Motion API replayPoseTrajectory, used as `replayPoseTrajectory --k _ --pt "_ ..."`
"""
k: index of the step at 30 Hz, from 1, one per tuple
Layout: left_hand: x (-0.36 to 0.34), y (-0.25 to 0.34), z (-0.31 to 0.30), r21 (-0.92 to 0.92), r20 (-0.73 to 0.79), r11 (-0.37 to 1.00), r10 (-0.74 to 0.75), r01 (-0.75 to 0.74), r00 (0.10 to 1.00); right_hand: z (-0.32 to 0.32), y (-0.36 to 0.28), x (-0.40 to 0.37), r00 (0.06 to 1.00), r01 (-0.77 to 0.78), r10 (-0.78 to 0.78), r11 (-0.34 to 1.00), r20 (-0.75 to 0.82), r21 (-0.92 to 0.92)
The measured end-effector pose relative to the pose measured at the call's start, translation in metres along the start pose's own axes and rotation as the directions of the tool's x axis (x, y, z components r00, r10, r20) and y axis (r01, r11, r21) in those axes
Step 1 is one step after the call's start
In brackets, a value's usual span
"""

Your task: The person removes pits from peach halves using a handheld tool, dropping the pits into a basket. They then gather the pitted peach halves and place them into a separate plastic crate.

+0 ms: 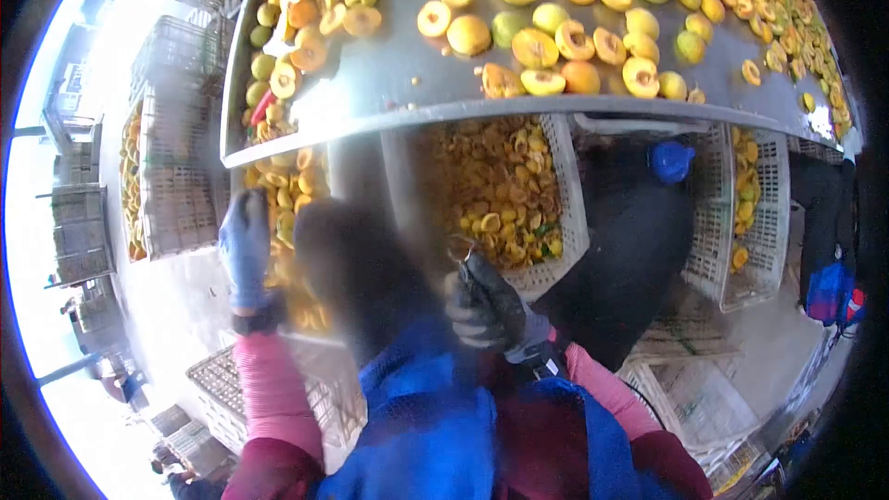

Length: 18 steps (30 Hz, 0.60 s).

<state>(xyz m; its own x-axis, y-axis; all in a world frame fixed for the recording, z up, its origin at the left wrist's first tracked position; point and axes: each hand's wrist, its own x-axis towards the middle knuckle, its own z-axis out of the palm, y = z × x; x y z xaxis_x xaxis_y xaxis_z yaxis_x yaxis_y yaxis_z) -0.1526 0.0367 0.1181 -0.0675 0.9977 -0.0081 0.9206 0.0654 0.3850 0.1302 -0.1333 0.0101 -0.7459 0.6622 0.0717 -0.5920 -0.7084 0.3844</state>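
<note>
My left hand (244, 250), in a pale blue glove, is beside a crate of yellow fruit (301, 181) under the table's left end. Blur hides how its fingers are set. In a dark grey glove, my right hand (486, 307) is closed around a small tool with a metal loop (462, 248), its handle mostly hidden. Just beyond the loop, a white crate (572, 194) holds cut fruit pieces and scraps. Halved yellow-orange stone fruit (537, 48), some with pits showing, lies on the metal table (389, 74) above both hands.
The table's raised metal edge (519, 109) runs in front of me. A red-handled object (263, 108) lies among fruit at its left end. Other crates stand left (181, 194) and right (757, 250). My knees are between the crates. Another person's dark-clothed leg (817, 213) shows at far right.
</note>
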Motion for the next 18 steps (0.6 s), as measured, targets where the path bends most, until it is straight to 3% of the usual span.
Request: replayPoseTrajectory --k 2,3,4,5,6,8,9,10,12,14,15,16,18 --pt "0.029 -0.028 -0.002 0.509 0.143 0.849 0.077 -0.140 0.987 -0.016 -0.011 0.002 0.998 -0.019 0.022 0.999 0.067 -0.040" --pt "0.036 0.023 -0.004 0.319 0.035 0.924 0.210 -0.210 0.977 -0.011 -0.017 0.005 1.000 -0.003 0.000 0.990 -0.022 -0.142" --pt "0.051 0.060 -0.002 0.165 0.026 0.962 0.215 -0.216 0.976 -0.003 -0.019 0.009 0.991 0.016 -0.034 0.990 -0.126 -0.139" --pt "0.076 0.075 0.009 0.086 -0.039 0.934 0.351 -0.347 0.936 0.006 -0.020 0.012 0.970 0.030 -0.063 0.990 -0.233 -0.141" --pt "0.101 0.101 0.019 0.091 -0.034 0.936 0.345 -0.341 0.938 0.011 -0.023 0.015 0.938 0.046 -0.094 0.988 -0.334 -0.147" --pt "0.157 0.146 0.044 0.239 0.037 0.906 0.350 -0.349 0.936 0.008 -0.027 0.016 0.913 0.055 -0.135 0.976 -0.385 -0.212" --pt "0.178 0.161 0.053 0.107 0.148 0.954 0.264 -0.281 0.953 0.007 -0.029 0.015 0.899 0.059 -0.159 0.967 -0.407 -0.246" --pt "0.214 0.152 0.081 0.331 0.146 0.863 0.352 -0.381 0.925 0.006 -0.034 0.015 0.878 0.064 -0.188 0.958 -0.440 -0.281" --pt "0.258 0.128 0.144 0.501 0.187 0.731 0.431 -0.463 0.883 0.004 -0.038 0.010 0.826 0.080 -0.253 0.937 -0.503 -0.340" --pt "0.249 0.139 0.150 0.364 0.120 0.807 0.454 -0.465 0.883 0.007 -0.042 0.012 0.683 -0.021 -0.451 0.774 -0.575 -0.632" --pt "0.259 0.135 0.156 0.300 0.166 0.799 0.495 -0.522 0.853 0.019 -0.044 0.013 0.650 -0.026 -0.501 0.737 -0.572 -0.675" --pt "0.249 0.144 0.144 0.056 0.272 0.814 0.545 -0.579 0.793 0.008 -0.046 0.005 0.698 0.086 -0.566 0.673 -0.438 -0.735" --pt "0.194 0.189 0.106 -0.018 0.448 0.960 0.257 -0.279 0.856 -0.014 -0.047 -0.011 0.743 0.337 -0.655 0.543 -0.137 -0.769"
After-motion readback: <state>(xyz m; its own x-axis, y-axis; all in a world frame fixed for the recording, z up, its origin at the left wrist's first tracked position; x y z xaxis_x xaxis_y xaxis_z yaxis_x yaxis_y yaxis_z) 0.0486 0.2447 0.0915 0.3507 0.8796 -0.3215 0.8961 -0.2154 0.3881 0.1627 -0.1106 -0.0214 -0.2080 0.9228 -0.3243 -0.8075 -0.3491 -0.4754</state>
